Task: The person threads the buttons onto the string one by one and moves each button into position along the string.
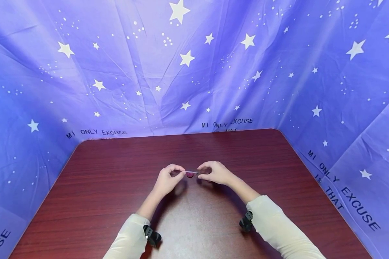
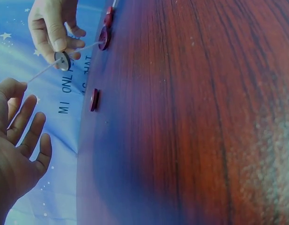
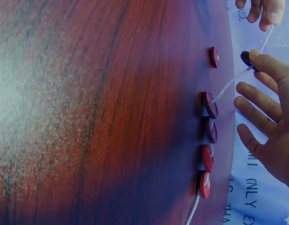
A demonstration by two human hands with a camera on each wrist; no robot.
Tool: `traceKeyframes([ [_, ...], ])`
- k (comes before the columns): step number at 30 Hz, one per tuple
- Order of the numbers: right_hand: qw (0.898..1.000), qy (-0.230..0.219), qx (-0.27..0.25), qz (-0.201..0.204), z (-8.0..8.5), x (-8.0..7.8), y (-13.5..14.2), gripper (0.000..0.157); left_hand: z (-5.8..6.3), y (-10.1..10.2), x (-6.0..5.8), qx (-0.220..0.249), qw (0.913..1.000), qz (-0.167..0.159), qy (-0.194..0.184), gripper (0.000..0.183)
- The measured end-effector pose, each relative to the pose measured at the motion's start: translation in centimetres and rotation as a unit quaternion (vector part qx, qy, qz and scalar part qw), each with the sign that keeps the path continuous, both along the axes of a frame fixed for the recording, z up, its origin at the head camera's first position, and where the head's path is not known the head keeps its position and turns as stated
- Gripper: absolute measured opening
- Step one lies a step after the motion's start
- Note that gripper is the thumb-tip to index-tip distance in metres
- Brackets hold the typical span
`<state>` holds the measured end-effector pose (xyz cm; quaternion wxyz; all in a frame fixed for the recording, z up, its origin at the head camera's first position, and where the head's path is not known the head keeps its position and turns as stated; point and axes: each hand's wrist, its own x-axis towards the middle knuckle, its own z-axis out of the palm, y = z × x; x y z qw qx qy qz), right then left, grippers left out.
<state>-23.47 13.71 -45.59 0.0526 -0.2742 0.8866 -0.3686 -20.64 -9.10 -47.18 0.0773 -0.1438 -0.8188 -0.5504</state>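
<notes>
My left hand pinches a white string between thumb and forefinger, its other fingers loosely spread. Facing it, my right hand holds a dark button between thumb and finger, above the table. The string passes through this button and runs taut to my left fingertips. From the button's other side it slopes down to a dark red button on the table. Several red buttons stand in a row along the same string. Apart from them, a loose dark red button lies on the tabletop.
The reddish-brown wood table has rounded far corners. A purple-blue curtain with white stars and printed words hangs behind it and along both sides. Black wrist cameras sit at the cuffs of the pale sleeves.
</notes>
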Motion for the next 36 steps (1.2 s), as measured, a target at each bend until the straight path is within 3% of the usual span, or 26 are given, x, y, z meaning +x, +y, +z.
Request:
traceKeyframes([
  [23, 0.999, -0.027, 0.040, -0.023, -0.9, -0.4, 0.9, 0.026, -0.2, -0.3, 0.1, -0.024, 0.9995, -0.008, -0.017, 0.004],
  [28, 0.997, 0.011, 0.077, -0.019, -1.0, -0.4, 0.8, 0.024, -0.4, -0.2, 0.1, -0.013, 0.9996, -0.010, -0.025, 0.004],
  [36, 0.985, 0.085, 0.151, -0.012, -1.4, -0.4, 0.9, 0.022, -0.7, -0.1, 0.2, -0.002, 0.9997, -0.001, -0.026, 0.008],
])
